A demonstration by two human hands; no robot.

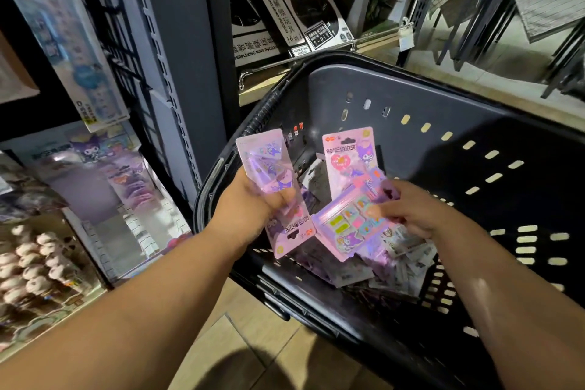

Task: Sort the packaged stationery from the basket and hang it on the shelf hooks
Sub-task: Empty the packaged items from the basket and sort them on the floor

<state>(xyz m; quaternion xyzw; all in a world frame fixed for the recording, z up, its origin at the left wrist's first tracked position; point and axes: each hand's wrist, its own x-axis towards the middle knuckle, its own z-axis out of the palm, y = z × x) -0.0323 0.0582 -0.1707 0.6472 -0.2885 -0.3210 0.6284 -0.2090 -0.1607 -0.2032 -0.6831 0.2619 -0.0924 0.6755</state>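
Both hands work over the basket (411, 98): the left hand (253, 199) curls round a pack (272, 165), gripped upside down, while the right hand (411, 209) pinches a second pack (345, 225) above the loose pile (402, 260), likely matching kinds before hanging.

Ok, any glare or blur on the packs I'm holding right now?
Head view: glare washes the upside-down pack in the left hand; the right hand and its tilted pack look slightly blurred; the shelf post bows from the wide lens.
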